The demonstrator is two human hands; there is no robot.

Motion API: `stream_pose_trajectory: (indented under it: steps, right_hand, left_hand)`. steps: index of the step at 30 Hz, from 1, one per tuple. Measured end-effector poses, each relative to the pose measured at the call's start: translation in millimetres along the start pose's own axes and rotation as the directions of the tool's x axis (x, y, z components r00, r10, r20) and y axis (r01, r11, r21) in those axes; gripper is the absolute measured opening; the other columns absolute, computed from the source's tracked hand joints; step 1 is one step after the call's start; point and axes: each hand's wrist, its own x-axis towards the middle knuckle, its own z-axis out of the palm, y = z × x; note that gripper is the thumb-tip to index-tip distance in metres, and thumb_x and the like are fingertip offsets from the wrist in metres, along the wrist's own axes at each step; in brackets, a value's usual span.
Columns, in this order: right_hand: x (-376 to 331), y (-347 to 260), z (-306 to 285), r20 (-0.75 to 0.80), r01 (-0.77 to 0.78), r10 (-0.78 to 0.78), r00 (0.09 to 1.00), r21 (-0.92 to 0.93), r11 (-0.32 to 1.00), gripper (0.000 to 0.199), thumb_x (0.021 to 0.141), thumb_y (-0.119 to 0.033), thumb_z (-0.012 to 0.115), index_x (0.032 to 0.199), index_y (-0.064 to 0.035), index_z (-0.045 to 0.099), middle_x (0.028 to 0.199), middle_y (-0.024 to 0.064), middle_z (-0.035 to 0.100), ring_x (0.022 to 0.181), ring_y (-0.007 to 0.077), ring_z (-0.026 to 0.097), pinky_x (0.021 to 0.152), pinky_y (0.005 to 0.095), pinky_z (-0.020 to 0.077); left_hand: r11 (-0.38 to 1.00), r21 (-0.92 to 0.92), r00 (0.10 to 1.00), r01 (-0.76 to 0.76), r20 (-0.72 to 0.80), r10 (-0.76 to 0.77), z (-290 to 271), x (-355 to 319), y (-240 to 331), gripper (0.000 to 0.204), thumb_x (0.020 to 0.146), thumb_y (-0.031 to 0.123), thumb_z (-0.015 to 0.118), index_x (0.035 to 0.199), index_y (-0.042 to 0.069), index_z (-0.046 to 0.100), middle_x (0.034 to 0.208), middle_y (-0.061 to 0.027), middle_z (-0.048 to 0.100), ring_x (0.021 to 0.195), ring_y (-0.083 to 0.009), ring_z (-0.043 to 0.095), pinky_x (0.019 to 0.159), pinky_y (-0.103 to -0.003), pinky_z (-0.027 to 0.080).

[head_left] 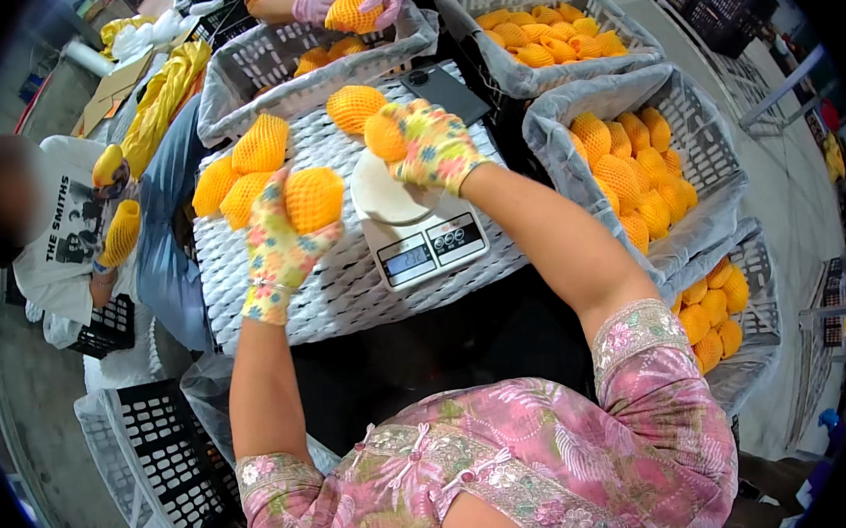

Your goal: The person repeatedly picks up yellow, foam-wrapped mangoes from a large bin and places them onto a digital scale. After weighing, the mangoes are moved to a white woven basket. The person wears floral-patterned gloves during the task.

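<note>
The half-curled left floral-gloved hand [282, 239] is holding a round orange foam-netted fruit [314, 199]; the right floral-gloved hand [432, 146] is seemingly gripping another fruit [385, 139] over the white plastic scale [429, 249], slack fingers risking a drop.

Scale [423, 233] on table [283, 298], crates [706, 136] to right

Bench [347, 304]: bright and evenly lit, light seemingly from above
Left fingers [266, 208] and right fingers [413, 118]: well exposed, glove print slightly soft
Netted fruit [317, 201] at the left fingers: mesh clear, colour vivid
Scale [422, 249] just below the right fingers: darker patch on its plate
Crate liner [550, 142] right of the fingers: pale sheen
Co-worker's head [6, 195], far left of the fingers: blurred dark
Below the bench, nearer than the fingers: near-black shadow
Rim, farthest from the fingers: black, edges bowed
</note>
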Motion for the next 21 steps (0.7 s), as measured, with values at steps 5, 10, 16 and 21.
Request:
stream_pose_trajectory:
  steps: [5,10,16,21]
  right_hand:
    - [-10.5,83.9,-9.3,0.219,-0.236,0.213,0.952,0.97,0.055,0.057,0.078,-0.015,0.069,0.128,0.0003,0.046,0.114,0.0108,0.059,0.103,0.0209,0.061,0.087,0.0343,0.0517]
    - [-91.3,159.5,-50.7,0.154,-0.08,0.224,0.962,0.948,-0.309,0.048,0.082,-0.013,0.065,0.125,-0.0019,0.05,0.116,0.0096,0.06,0.106,0.0224,0.061,0.091,0.0364,0.0506]
    - [-204.3,242.7,-133.4,0.164,-0.272,0.553,0.817,0.955,0.118,0.059,0.078,-0.016,0.07,0.13,0.0005,0.047,0.12,0.0123,0.059,0.108,0.0234,0.059,0.093,0.0354,0.0487]
    - [-241.5,287.3,-111.7,0.437,-0.789,0.697,0.568,0.529,0.311,0.083,0.069,-0.025,0.075,0.139,0.0033,0.038,0.13,0.0179,0.052,0.116,0.0271,0.053,0.092,0.0332,0.0451]
  left_hand:
    - [0.962,0.271,0.994,-0.013,0.107,-0.016,42.2,42.9,50.7,0.093,0.062,0.042,0.08,0.138,0.005,0.039,0.116,-0.019,0.053,0.107,-0.0359,0.054,0.091,-0.043,0.045]
    - [0.941,0.331,0.98,-0.067,0.201,-0.001,89.4,55.0,71.1,0.09,0.065,0.039,0.079,0.139,0.007,0.038,0.12,-0.0195,0.052,0.106,-0.0354,0.053,0.091,-0.042,0.045]
    - [0.869,-0.488,0.996,0.084,0.028,-0.081,97.8,31.4,-45.9,0.061,0.091,0.017,0.061,0.144,0.002,0.033,0.141,-0.0142,0.042,0.126,-0.0225,0.044,0.102,-0.033,0.039]
    - [0.905,-0.412,0.977,0.108,-0.126,-0.174,92.0,2.2,-121.8,0.055,0.091,0.013,0.06,0.14,0.001,0.038,0.139,-0.0168,0.045,0.124,-0.0254,0.046,0.104,-0.036,0.036]
